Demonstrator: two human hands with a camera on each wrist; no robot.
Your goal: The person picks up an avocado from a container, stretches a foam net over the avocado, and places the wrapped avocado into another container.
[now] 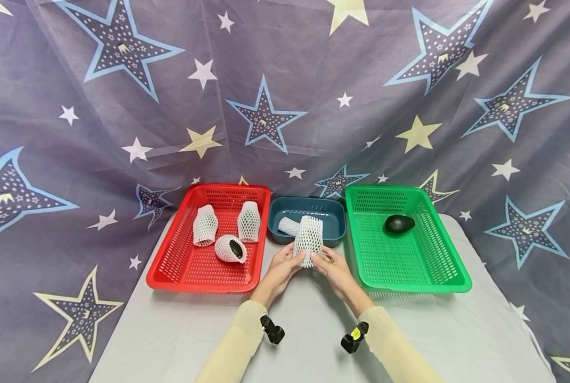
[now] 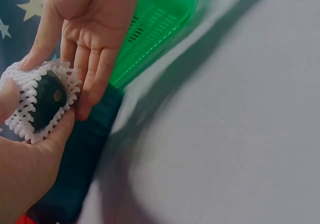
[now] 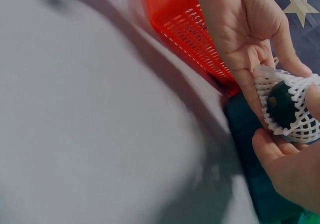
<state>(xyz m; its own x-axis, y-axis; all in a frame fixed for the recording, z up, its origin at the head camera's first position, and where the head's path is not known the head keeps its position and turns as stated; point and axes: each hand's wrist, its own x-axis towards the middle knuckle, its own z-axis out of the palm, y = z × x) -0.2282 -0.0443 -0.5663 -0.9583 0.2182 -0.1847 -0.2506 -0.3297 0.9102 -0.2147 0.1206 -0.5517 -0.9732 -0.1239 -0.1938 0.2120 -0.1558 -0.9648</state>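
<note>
The left hand (image 1: pixel 280 270) and right hand (image 1: pixel 335 270) hold a foam net sleeve (image 1: pixel 308 236) between them, thumbs on top and fingers along the sides and beneath; its open end shows the smooth, rounded tip of a dark green fruit (image 2: pixel 51 98). The netted fruit is above the table, in the head view overlapping the near side of a dark blue plastic tub (image 1: pixel 333 215), which contains a smaller white net roll (image 1: pixel 288 226). On the left, a red perforated basket (image 1: pixel 198 288) contains three netted pieces: two elongated ones, one near the left wall (image 1: pixel 205 227) and one near the right (image 1: pixel 249 223), and a tilted one (image 1: pixel 226 249) nearer the front, its dark content bare at the mouth. On the right, a green perforated basket (image 1: pixel 411 289) holds one bare, glossy, blackish oval fruit (image 1: pixel 399 224) toward the back. All three containers stand on a pale, matte table (image 1: pixel 308 340). Behind hangs a creased grey-purple cloth (image 1: pixel 313 58) printed with blue-edged, yellow and white stars.
</note>
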